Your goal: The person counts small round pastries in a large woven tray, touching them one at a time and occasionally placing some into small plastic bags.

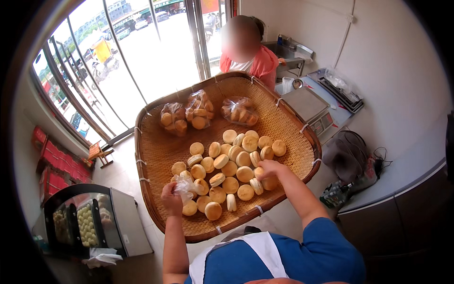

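Note:
A large woven bamboo tray (pixel 156 209) with a bound rim is before me. Many round, flat baked cakes (pixel 230 185) lie loosely in its near half, some tipped on edge. Low on the left, my left hand (pixel 172 198) holds a crumpled clear plastic bag (pixel 183 187) over the cakes. At the right of the pile, my right hand (pixel 270 168) has its fingers on a cake (pixel 259 172); whether it grips it is partly hidden. Toward the far side sit several filled clear bags of cakes, one at the left (pixel 173 119), one beside it (pixel 199 109) and one farther right (pixel 240 111).
Beyond the tray stands a person in a pink top (pixel 266 65), near a metal sink (pixel 283 49). At right are a weighing scale (pixel 308 106) and black trays (pixel 340 90). A glass-fronted display case (pixel 87 220) is at lower left; a small wooden stool (pixel 97 152) stands by the glass doors.

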The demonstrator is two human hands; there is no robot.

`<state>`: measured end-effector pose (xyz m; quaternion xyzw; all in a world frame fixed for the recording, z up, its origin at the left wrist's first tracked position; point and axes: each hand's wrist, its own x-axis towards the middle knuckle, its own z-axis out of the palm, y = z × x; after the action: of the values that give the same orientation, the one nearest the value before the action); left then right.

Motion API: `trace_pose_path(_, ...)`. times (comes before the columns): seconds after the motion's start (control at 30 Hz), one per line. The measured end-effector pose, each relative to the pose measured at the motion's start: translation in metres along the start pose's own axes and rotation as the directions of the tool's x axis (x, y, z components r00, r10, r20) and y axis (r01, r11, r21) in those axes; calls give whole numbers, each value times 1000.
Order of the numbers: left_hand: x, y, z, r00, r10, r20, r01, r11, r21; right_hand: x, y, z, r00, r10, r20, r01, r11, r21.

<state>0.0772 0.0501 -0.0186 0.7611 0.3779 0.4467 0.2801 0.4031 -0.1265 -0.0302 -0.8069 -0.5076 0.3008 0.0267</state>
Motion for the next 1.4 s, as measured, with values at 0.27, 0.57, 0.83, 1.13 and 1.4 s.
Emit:
trace_pose_path(0.27,-2,2,-19,999,-48,-22,49,999,7,11,-22,-5,999,1,36,2,997,-72)
trace_pose_path(0.57,-1,3,-9,1000,-9,-29,9,1000,-12,11,-1,8,1000,-9,-11,9,999,-47)
trace_pose_path(0.83,-1,4,-12,998,-41,-51,42,999,2,10,-8,3,1000,26,7,-25,1000,-8)
trace_pose_path(1.13,0,0,-11,999,-26,-45,28,999,37,9,-8,1,1000,18,18,-17,1000,-11)
trace_pose_path(1.4,-1,-5,-10,999,-23,-47,24,999,22,6,-13,-4,997,33,74,-32,999,-17)
